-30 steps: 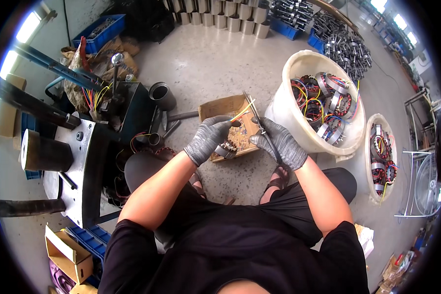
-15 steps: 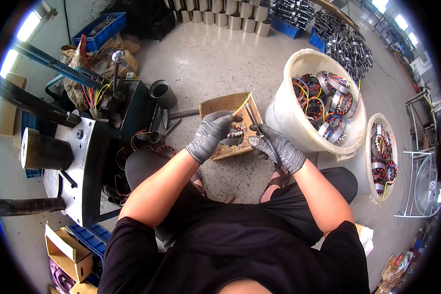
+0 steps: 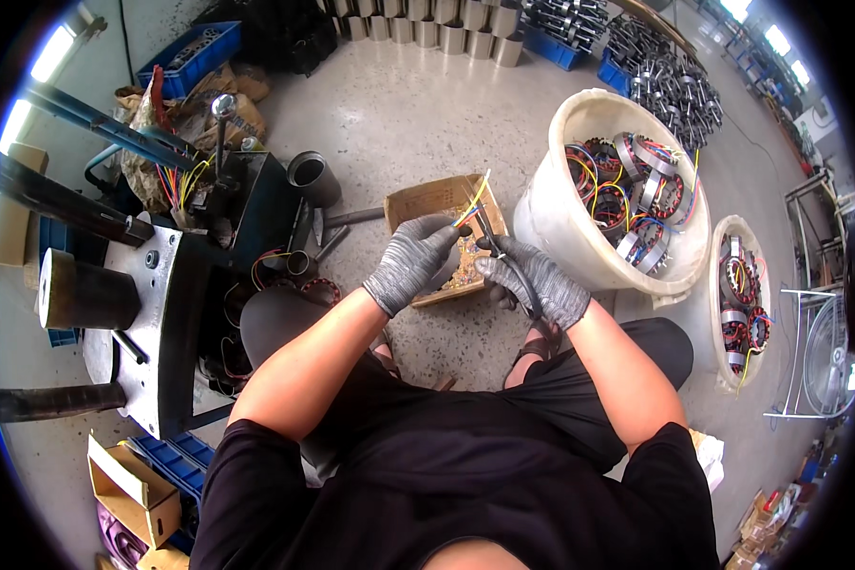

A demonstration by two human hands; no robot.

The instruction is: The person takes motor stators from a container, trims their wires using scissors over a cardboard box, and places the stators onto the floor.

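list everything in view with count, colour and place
wires: several, partly yellow, centre
hand tool: one, dark, centre
cartons: at least two, brown, centre, lower left
tubs: two, whitish, right
wound rings: many, silver, mostly in tubs
machine: one, dark, left
hammer: one, dark, left of centre
metal cylinders: many, silver, top
metal shafts: many, grey, upper right
bins: several, blue, edges
fan: one, white, far right
left hand: one, grey glove, holding wires
right hand: one, grey glove, holding tool

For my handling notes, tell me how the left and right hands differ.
The left hand pinches coloured wires; the right hand grips a dark scissor-like tool.
In view, the left hand overlaps the cardboard box's left part, the right hand its right edge.
Both wear grey gloves.
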